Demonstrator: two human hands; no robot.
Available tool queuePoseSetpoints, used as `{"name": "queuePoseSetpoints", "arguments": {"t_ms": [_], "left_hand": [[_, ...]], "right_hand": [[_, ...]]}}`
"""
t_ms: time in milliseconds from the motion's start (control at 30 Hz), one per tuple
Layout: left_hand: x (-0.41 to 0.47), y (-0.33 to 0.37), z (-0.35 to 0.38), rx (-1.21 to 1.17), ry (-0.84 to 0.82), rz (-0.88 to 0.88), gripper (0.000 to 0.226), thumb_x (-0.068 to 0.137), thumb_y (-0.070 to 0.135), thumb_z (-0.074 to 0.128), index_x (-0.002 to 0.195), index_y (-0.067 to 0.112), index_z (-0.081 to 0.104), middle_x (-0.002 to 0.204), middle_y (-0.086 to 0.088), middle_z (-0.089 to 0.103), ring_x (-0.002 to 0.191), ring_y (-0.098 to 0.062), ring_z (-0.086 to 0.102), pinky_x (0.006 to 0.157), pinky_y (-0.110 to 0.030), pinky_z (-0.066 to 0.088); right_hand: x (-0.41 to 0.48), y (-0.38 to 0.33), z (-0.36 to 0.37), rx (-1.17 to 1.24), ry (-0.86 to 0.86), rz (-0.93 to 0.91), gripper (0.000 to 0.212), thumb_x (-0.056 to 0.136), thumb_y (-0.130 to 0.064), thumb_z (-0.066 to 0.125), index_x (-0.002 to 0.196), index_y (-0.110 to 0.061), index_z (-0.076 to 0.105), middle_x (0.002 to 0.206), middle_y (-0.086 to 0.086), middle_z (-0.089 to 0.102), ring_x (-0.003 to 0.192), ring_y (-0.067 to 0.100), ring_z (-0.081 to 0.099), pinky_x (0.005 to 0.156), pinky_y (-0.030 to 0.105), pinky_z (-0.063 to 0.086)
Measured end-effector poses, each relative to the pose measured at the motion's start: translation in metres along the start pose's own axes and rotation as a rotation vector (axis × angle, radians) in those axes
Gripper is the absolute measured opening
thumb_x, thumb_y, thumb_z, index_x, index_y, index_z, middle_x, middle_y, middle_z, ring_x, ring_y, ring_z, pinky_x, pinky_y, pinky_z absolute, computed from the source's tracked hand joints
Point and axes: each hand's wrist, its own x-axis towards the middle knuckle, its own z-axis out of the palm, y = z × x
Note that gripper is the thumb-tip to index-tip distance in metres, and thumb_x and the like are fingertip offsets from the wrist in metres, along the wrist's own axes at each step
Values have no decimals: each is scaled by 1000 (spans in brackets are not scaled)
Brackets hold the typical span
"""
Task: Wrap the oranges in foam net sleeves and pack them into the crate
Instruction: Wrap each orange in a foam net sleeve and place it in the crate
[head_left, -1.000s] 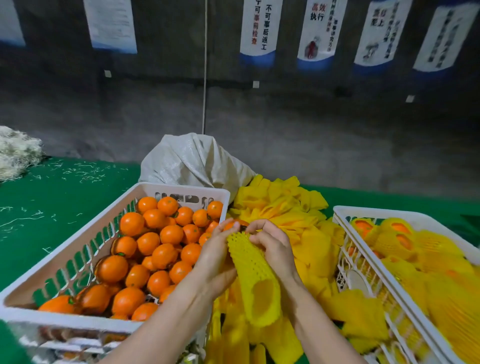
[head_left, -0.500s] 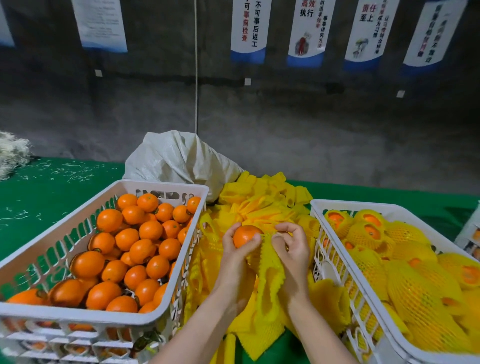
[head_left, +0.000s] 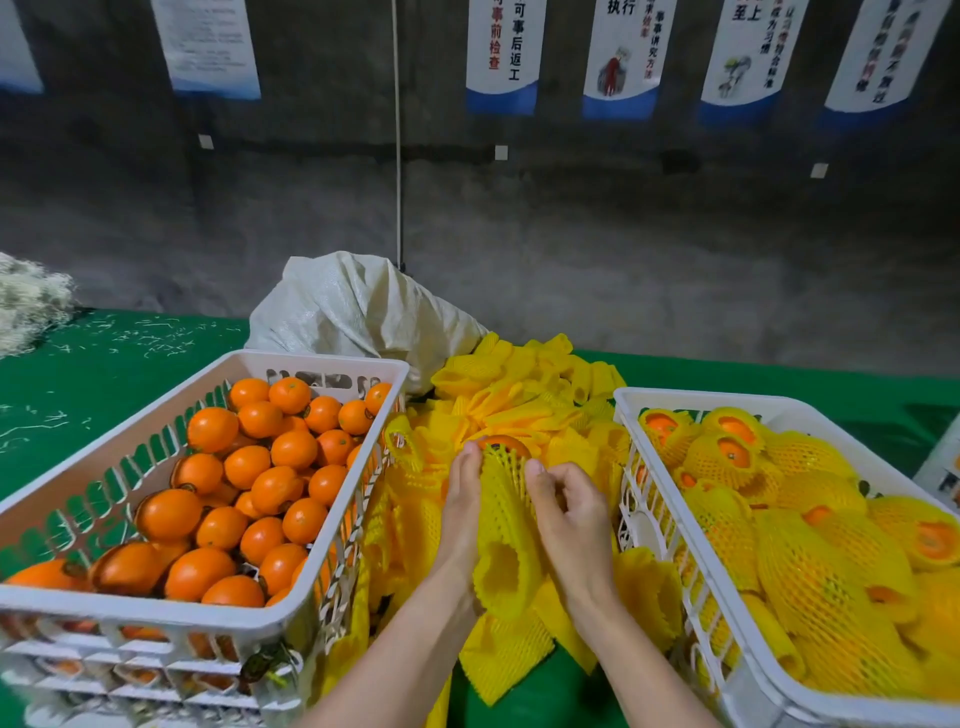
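Between two white crates, my left hand (head_left: 464, 512) and my right hand (head_left: 569, 519) hold a yellow foam net sleeve (head_left: 503, 530) by its far end. An orange (head_left: 503, 446) pokes out of that end, partly covered by stretched netting. The sleeve's near mouth hangs open toward me. My left hand's fingers lie along the sleeve's left side; my right hand pinches its right edge. The left crate (head_left: 130, 457) holds several bare oranges (head_left: 260, 467). In the right crate (head_left: 727, 670) lie several wrapped oranges (head_left: 810, 545).
A heap of loose yellow sleeves (head_left: 519, 395) lies between the crates on the green table (head_left: 104, 353). A white woven sack (head_left: 358, 306) sits behind it. White shreds (head_left: 26, 296) pile at the far left. A grey wall with posters stands behind.
The orange has gone from bare in my left hand into the sleeve's far end. Both hands now stretch the netting over it. The view shifted slightly right.
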Motion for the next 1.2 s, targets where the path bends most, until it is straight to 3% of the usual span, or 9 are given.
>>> {"name": "queuePoseSetpoints", "arguments": {"t_ms": [100, 233, 400, 667, 867, 967, 1067, 1133, 1200], "left_hand": [[2, -6, 0, -56, 35, -90, 53, 94, 57, 39, 127, 20, 58, 123, -11, 64, 112, -26, 61, 88, -36, 50], [3, -12, -4, -126, -149, -177, 46, 91, 59, 41, 93, 22, 67, 83, -2, 76, 74, -16, 72, 53, -24, 55], [6, -9, -12, -152, -349, -216, 77, 71, 73, 35, 126, 24, 58, 115, -1, 70, 103, -18, 68, 71, -29, 57], [4, -11, -13, -279, -441, -283, 58, 67, 54, 62, 112, 17, 65, 110, -8, 72, 96, -22, 70, 68, -35, 59], [5, -11, -8, -460, -415, -284, 49, 70, 55, 59, 87, 13, 79, 100, -11, 73, 86, -22, 72, 66, -32, 57], [5, -12, -5, -401, -346, -266, 53, 71, 58, 57, 94, 15, 78, 104, -9, 73, 90, -22, 71, 73, -36, 54], [6, -10, -2, -242, -186, -172, 35, 78, 58, 55, 92, 28, 66, 88, 1, 75, 91, -20, 68, 82, -37, 51], [6, -9, 3, -106, -103, -112, 27, 85, 60, 51, 85, 34, 57, 84, 9, 69, 87, -12, 62, 81, -34, 48], [9, -12, 6, 16, -35, -17, 37, 89, 62, 44, 76, 30, 57, 78, 14, 63, 77, -6, 59, 71, -28, 45]], "right_hand": [[9, 2, -5, 35, 29, -96, 28, 92, -18, 54, 65, -16, 44, 58, -9, 39, 53, 2, 36, 53, 17, 31], [25, 1, -10, 75, 21, -90, 31, 94, -16, 51, 64, -17, 44, 59, -9, 39, 54, 0, 38, 53, 15, 32], [30, 3, -14, 93, -41, -94, 30, 95, -19, 51, 65, -15, 45, 54, -12, 38, 51, -2, 38, 51, 12, 31], [38, 7, -18, 115, 2, -28, 28, 92, -21, 56, 66, -12, 50, 60, -6, 46, 52, -3, 42, 53, 11, 34], [30, 16, -17, 29, -111, 0, 36, 93, -25, 51, 58, -18, 47, 48, -14, 47, 48, -2, 43, 49, 13, 32], [26, 17, -16, 126, -188, 212, 36, 93, -37, 43, 86, -10, 66, 84, 6, 69, 72, 0, 62, 65, 16, 49], [24, 14, -24, 252, -326, 580, 73, 77, -68, 38, 115, -10, 61, 111, 12, 67, 102, 18, 63, 92, 35, 51], [22, 11, -27, 230, -407, 592, 76, 58, -83, 38, 95, -20, 61, 82, -7, 71, 78, 3, 66, 74, 22, 53], [17, 5, -23, 57, -370, 525, 90, 38, -92, 37, 98, -29, 59, 92, -10, 69, 86, 2, 62, 79, 24, 51]]}}
